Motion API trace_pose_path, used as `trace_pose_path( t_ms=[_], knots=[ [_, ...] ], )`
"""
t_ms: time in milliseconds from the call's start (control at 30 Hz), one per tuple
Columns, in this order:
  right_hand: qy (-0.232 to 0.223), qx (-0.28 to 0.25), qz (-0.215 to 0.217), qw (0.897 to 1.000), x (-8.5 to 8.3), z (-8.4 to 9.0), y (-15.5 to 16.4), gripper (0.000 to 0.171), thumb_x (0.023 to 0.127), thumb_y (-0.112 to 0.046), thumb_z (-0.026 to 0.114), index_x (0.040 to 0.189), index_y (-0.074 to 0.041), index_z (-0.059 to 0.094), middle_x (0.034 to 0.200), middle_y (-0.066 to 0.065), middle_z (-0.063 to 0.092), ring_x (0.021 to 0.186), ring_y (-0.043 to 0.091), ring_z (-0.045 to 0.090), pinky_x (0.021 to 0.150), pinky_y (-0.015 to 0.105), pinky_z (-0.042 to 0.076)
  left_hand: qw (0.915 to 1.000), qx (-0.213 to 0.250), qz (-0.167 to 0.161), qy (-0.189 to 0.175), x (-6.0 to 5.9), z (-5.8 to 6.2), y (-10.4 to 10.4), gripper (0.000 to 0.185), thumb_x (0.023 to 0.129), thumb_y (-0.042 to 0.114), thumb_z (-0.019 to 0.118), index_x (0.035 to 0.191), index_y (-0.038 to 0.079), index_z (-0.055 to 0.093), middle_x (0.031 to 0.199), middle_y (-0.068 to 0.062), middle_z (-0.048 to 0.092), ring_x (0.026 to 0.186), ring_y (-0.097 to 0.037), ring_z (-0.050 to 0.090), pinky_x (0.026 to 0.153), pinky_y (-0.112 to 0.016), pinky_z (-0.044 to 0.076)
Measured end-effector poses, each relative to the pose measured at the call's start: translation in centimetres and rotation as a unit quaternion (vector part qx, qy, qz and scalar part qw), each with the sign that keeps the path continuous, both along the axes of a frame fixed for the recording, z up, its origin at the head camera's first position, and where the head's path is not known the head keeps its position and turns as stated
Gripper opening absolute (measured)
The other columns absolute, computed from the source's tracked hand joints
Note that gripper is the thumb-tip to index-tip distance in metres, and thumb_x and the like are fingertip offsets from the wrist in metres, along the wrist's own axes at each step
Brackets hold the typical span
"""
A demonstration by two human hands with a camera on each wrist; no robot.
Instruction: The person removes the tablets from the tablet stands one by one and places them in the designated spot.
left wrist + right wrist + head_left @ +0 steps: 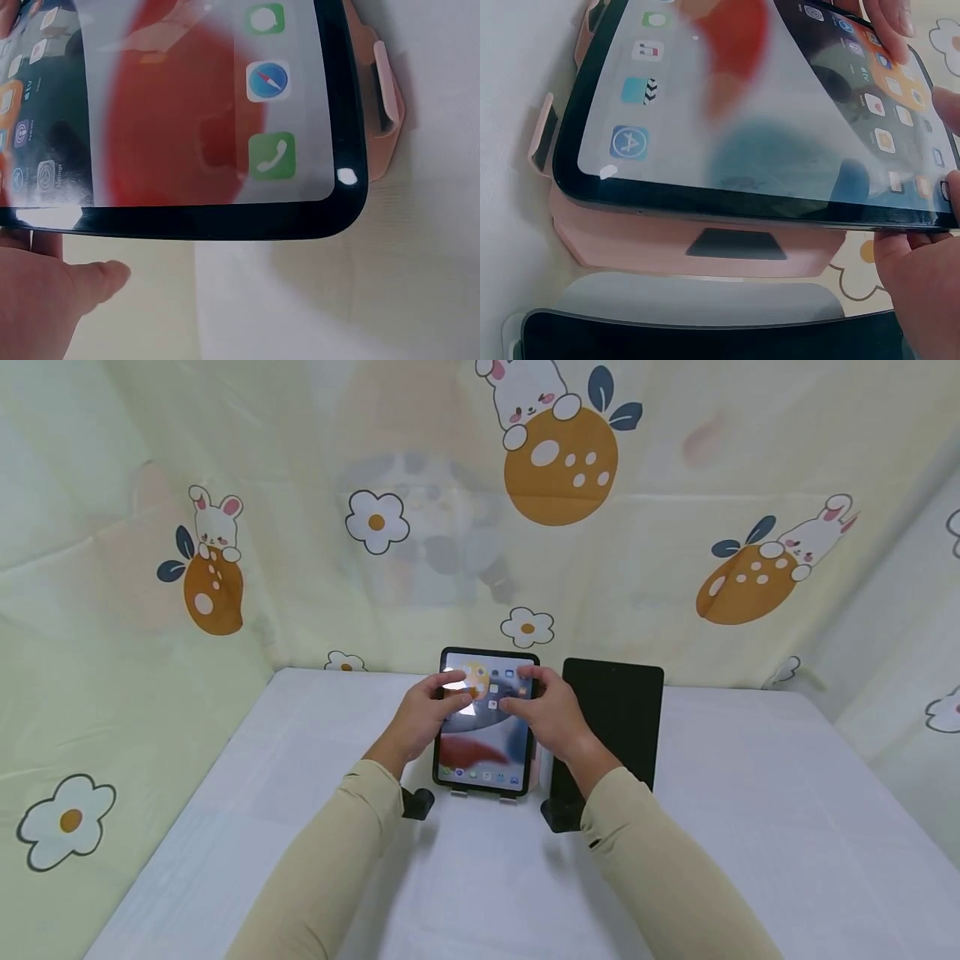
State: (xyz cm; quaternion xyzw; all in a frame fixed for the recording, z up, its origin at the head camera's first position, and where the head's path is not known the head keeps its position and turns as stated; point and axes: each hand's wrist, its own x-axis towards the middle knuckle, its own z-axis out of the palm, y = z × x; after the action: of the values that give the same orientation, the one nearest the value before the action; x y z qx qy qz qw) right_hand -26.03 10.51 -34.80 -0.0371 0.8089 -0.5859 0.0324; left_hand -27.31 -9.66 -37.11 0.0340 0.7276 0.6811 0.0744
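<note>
Gripping lit tablet (486, 727) by upper side edges, left hand (425, 714) and right hand (547, 710) fingers curled over screen, pink stand (697, 244) below, dark tablet (611, 727) just beyond right hand.

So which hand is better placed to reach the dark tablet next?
Probably the right hand: it holds the lit tablet at the edge beside the dark tablet. The left hand grips the far edge and would have to cross over.

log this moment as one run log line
left hand: holds lit tablet left edge | right hand: holds its right edge | tablet: upright on stand, screen on | dark tablet: beside it, right, untouched
</note>
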Motion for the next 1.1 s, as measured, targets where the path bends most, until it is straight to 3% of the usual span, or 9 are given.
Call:
trace_pose_path(
  t_ms=[267,467,633,800,1100],
  knots=[
    [-0.001,-0.001,0.008,1.0,0.3,0.5,0.1,0.057,0.095,-0.012,0.069,0.145,-0.01,0.043,0.137,0.017,0.048,0.118,0.034,0.051,0.101,0.046,0.047,0.9994,-0.033,0.004,0.009,0.5,0.8,-0.4,0.046,0.096,0.016,0.069,0.141,0.015,0.057,0.141,-0.014,0.049,0.117,-0.029,0.056,0.103,-0.041,0.046],
    [0.013,0.012,0.022,1.0,0.6,0.9,0.4,0.057,0.095,-0.012,0.069,0.146,-0.013,0.042,0.137,0.016,0.046,0.119,0.034,0.05,0.098,0.047,0.05,0.999,-0.043,-0.011,0.007,1.1,1.6,-1.0,0.049,0.094,0.008,0.069,0.141,0.014,0.056,0.141,-0.015,0.05,0.12,-0.03,0.055,0.102,-0.041,0.047],
    [0.034,0.034,0.042,0.998,0.9,0.9,0.7,0.059,0.095,-0.006,0.066,0.148,-0.015,0.041,0.138,0.014,0.042,0.119,0.034,0.05,0.094,0.048,0.052,0.9967,-0.079,-0.021,-0.003,1.4,2.2,-1.6,0.051,0.092,0.001,0.069,0.139,0.014,0.057,0.137,-0.017,0.05,0.12,-0.033,0.052,0.102,-0.042,0.047],
    [0.033,0.021,0.054,0.998,1.5,0.7,0.8,0.06,0.094,0.0,0.063,0.148,-0.015,0.041,0.137,0.014,0.041,0.115,0.034,0.055,0.089,0.046,0.055,0.9942,-0.104,-0.024,-0.012,1.7,2.2,-2.2,0.048,0.092,0.0,0.068,0.138,0.014,0.058,0.132,-0.017,0.051,0.119,-0.033,0.053,0.099,-0.041,0.049],
    [0.031,0.019,0.072,0.997,2.3,0.5,-0.3,0.059,0.094,-0.004,0.066,0.147,-0.016,0.043,0.136,0.012,0.043,0.108,0.033,0.057,0.081,0.044,0.055,0.9934,-0.112,-0.024,-0.01,2.6,2.0,-3.9,0.046,0.092,0.0,0.068,0.136,0.011,0.057,0.127,-0.02,0.054,0.116,-0.033,0.054,0.096,-0.04,0.051]
  ],
)
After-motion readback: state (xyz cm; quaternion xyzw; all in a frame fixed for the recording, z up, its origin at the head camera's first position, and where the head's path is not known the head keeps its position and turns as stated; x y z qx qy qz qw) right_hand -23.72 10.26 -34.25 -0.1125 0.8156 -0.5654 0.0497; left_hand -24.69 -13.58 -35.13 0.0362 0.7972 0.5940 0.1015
